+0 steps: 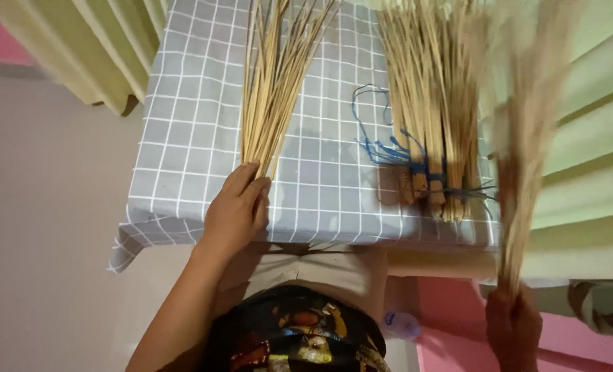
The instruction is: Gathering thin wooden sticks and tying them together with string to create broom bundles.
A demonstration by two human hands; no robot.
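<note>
The left hand (pixel 237 207) rests with fingers (pixel 251 180) curled loosely on the near ends of a loose stick bundle (pixel 275 76) lying on the checked bench (pixel 182 138). The right hand (pixel 513 320), fingers closed, grips a blurred sheaf (pixel 527 138) by its base. A tied bundle (pixel 427 103) lies between. The sticks appear light, stiff, thin and likely brittle; a grip near the gathered ends looks best.

Left hand (pixel 236 210) flat, fingers (pixel 251 180) extended, right hand (pixel 514 324) fisted, low

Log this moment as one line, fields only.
left hand: on loose stick bundle | right hand: gripping blurred stick bunch | tied bundle: lying on checked tablecloth
</note>
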